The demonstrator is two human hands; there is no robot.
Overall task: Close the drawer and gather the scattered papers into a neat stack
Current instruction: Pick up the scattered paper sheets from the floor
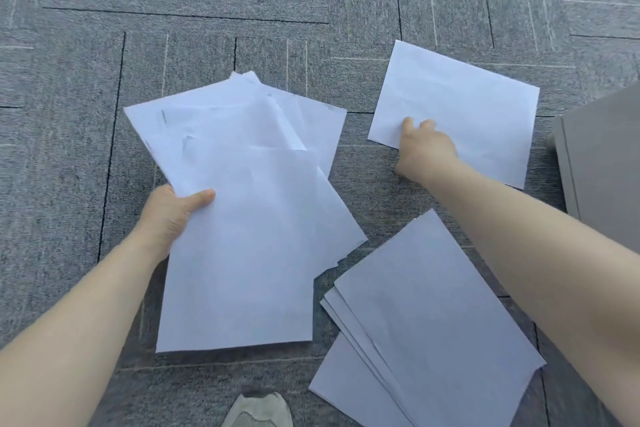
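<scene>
— Nearest? Fanned pile of papers [433,329] on the carpet [69,149], by a shoe [258,409].
— Left hand [169,215]?
— Grip pinching a loose sheaf [242,201].
— Right hand [426,149]?
— Farther out, fingers pressed on a single sheet [460,107], beside a grey cabinet [602,156].

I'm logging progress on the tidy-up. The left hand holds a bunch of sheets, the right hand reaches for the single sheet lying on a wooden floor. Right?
Not quite: the floor is grey carpet, not wood, as the head view shows. The left hand does hold a bunch of sheets, and the right hand reaches onto the single sheet.
</scene>
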